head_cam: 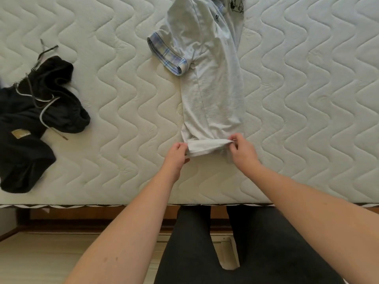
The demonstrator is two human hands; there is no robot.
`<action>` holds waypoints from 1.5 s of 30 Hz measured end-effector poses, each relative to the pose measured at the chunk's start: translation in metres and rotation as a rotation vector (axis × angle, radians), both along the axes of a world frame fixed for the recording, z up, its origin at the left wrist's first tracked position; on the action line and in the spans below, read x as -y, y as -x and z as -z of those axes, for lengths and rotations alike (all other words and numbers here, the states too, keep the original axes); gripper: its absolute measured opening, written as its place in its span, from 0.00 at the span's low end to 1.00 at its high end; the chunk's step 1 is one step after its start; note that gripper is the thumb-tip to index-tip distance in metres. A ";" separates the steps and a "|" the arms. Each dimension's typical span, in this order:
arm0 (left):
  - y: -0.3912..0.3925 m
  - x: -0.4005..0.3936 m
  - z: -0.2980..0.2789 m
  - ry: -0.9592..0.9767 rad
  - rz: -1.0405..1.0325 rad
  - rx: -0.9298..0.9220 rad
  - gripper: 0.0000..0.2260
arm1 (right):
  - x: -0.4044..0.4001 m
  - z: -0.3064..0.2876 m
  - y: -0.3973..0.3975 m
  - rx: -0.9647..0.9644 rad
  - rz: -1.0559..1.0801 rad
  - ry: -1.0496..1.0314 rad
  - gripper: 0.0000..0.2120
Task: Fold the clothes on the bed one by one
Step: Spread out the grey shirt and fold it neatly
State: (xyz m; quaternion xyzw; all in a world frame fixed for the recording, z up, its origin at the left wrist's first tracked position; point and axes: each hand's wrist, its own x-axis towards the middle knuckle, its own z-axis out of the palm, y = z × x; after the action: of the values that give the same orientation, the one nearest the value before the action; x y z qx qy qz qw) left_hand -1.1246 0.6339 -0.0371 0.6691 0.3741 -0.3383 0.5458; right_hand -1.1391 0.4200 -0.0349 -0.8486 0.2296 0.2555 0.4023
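Note:
A pale grey T-shirt [211, 78] with blue plaid sleeve cuffs lies folded lengthwise on the white quilted mattress [307, 99], its hem toward me. The hem is lifted and turned over into a short fold. My left hand [176, 154] pinches the left end of that hem. My right hand [242, 150] pinches the right end. One sleeve sticks out to the left, its cuff [168, 54] flat on the mattress.
A heap of black clothes with grey drawstrings [34, 111] lies at the left of the bed. Another garment with a black print [235, 5] shows at the top edge. The mattress front edge [82, 204] runs just before my legs, with wooden floor below.

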 end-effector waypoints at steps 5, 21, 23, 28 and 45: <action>0.007 0.004 0.009 -0.187 0.193 0.118 0.06 | 0.031 -0.015 0.000 0.008 0.392 -0.153 0.13; 0.010 0.084 0.025 -0.040 0.259 0.168 0.22 | 0.066 -0.060 -0.007 -0.017 1.219 -1.037 0.18; 0.007 0.097 0.021 -0.069 0.154 0.163 0.10 | 0.074 -0.058 -0.009 0.028 1.171 -0.934 0.15; -0.003 0.094 -0.004 0.098 -0.294 0.191 0.05 | 0.108 -0.057 -0.011 0.116 1.073 -0.468 0.12; -0.055 0.026 -0.126 -0.254 0.160 0.535 0.10 | 0.163 -0.136 -0.010 0.220 0.954 -0.315 0.12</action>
State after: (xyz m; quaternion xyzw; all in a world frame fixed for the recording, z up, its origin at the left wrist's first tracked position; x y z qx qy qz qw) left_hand -1.0696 0.6078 0.0892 0.8247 0.2027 -0.1425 0.5085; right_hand -1.1288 0.2572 0.1008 -0.6004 0.5063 -0.0157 0.6189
